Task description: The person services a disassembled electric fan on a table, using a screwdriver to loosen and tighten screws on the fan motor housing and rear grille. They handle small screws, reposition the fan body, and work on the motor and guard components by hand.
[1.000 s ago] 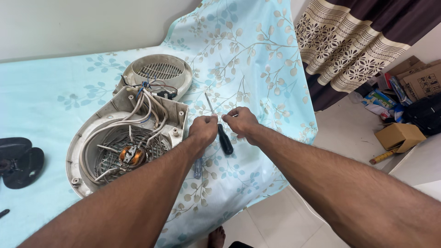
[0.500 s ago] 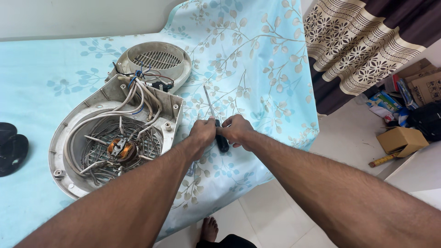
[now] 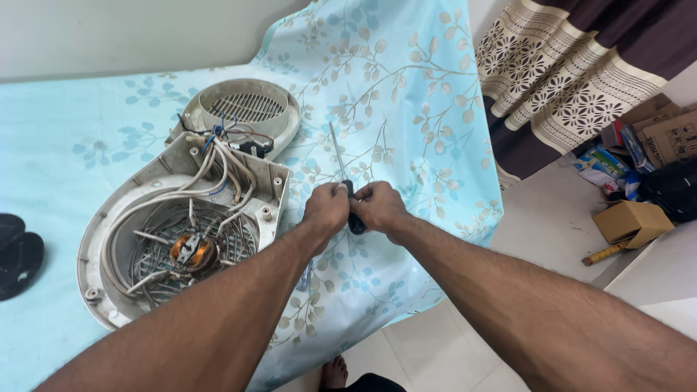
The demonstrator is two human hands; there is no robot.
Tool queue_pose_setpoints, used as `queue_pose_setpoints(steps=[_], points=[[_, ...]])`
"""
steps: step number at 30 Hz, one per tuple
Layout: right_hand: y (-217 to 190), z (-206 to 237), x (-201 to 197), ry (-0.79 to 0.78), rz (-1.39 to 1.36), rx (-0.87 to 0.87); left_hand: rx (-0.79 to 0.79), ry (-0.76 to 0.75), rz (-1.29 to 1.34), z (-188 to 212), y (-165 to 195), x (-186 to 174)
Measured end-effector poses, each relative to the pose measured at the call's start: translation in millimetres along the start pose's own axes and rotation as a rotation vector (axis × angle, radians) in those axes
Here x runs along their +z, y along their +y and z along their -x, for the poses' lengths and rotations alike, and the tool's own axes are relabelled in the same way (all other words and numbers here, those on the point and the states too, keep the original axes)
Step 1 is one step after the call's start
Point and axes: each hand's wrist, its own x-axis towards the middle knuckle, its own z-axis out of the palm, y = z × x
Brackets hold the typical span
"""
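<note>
Near the front edge of the leaf-printed blue cloth [image 3: 406,87], left hand [image 3: 325,210] and right hand [image 3: 377,207] curl their fingers around a black-handled screwdriver [image 3: 345,181], beside the round, wire-filled plastic fan housing [image 3: 181,232].

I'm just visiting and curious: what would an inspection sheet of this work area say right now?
Surface: table under a light blue floral cloth, which hangs over the edge.
Job's things: screwdriver, black handle, thin shaft pointing away; opened round appliance housing with copper-wound motor; separate vented cover behind it.
Clutter: dark object at the cloth's left edge.
Hands: left hand and right hand meet around the screwdriver handle.
Cables: white, blue and dark wires bundled in the housing.
Surroundings: patterned curtain; cardboard box and other items on the pale floor.
</note>
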Motion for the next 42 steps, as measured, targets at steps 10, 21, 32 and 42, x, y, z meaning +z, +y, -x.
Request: queue_pose_setpoints(steps=[10,21,32,42], points=[[-29.2,-8.0,-21.0,0.083,-0.108,-0.231,0.360,0.078,-0.037,-9.9,26.8,-14.2],[-78.7,24.7,-31.4,0.045,-0.038,-0.354,0.731,0.259,-0.386,29.7,44.5,-75.3],[-128.1,37.2,-32.0,0.030,0.009,-0.538,0.786,0.557,-0.602,41.7,67.7,-118.2],[-175.4,42.7,-43.4,0.157,-0.111,-0.732,0.797,0.580,-0.531,49.7,88.3,-146.4]])
